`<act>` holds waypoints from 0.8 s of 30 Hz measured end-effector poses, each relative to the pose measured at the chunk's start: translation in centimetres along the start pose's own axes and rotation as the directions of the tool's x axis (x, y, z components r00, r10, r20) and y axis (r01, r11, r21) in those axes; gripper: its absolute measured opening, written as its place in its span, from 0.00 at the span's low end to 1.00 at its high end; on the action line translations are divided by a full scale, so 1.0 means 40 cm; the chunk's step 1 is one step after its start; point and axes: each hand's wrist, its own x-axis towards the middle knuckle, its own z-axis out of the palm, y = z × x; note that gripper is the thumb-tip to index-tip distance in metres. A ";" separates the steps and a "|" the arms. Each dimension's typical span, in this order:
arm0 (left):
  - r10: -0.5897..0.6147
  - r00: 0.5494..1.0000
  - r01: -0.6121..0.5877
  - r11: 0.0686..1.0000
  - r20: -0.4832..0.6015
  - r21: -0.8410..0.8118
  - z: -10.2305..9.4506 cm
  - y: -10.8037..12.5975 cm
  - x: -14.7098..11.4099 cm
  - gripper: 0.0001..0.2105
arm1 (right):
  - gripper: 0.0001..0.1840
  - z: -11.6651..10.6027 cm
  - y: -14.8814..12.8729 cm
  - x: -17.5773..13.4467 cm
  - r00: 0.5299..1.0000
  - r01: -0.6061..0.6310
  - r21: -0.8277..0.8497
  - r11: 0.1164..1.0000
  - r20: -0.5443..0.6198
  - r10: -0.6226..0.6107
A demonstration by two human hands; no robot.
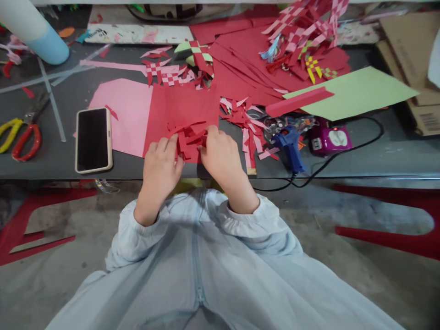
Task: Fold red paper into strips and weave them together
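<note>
A loose bunch of small red paper strips lies on a red paper sheet near the table's front edge. From the left side, my left hand closes its curled fingers on the strips. Opposite it, my right hand bends its fingers and thumb around the bunch's right side. Some of the fingertips are hidden among the strips. Under the red sheet's left side sits a pink paper sheet.
At left are a phone and red-and-yellow-handled scissors. To the right are paper scraps, a blue glue gun, a purple box with a black cord, and a green sheet. Woven paper pieces lie behind.
</note>
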 end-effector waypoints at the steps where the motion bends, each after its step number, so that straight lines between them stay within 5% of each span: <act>1: -0.001 1.000 0.001 1.000 -0.001 0.002 0.002 -0.001 0.000 0.23 | 0.12 0.002 0.000 0.001 1.000 0.005 0.002 1.000 0.003 -0.005; 24: -0.007 0.999 0.006 1.000 0.042 0.028 -0.005 0.006 -0.003 0.24 | 0.11 0.031 -0.001 0.040 0.994 0.082 0.005 0.997 -0.070 -0.082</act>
